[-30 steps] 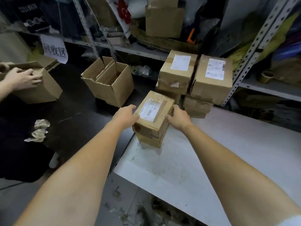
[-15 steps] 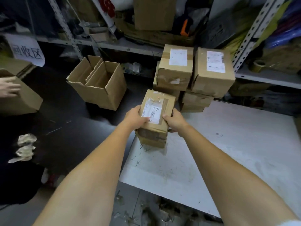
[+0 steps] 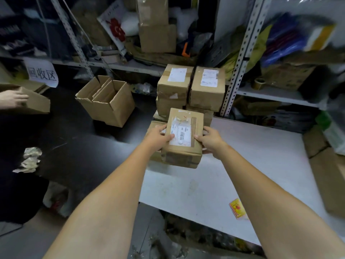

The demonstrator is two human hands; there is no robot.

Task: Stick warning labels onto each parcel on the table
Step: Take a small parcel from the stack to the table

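A small brown cardboard parcel [image 3: 183, 146] with a white shipping label on top is held above the white table [image 3: 252, 165], near its far left corner. My left hand [image 3: 158, 136] grips its left side with the thumb on the label. My right hand [image 3: 210, 141] grips its right side. A second parcel [image 3: 155, 128] lies under and to the left of it, mostly hidden. Behind stand stacked parcels [image 3: 190, 86] with white labels. A red and yellow sticker pad [image 3: 238, 208] lies near the table's front edge.
Metal shelving [image 3: 239, 58] full of boxes and bags rises behind the table. Open empty cartons [image 3: 108, 101] sit on the dark floor at left. Another person's hand [image 3: 13, 99] holds a carton [image 3: 36, 103] at far left. Flat cardboard [image 3: 328, 171] lies on the table's right.
Both hands have lifted the top parcel off the one beneath and drawn it toward me and to the right. The view shifted, bringing the sticker pad into sight.
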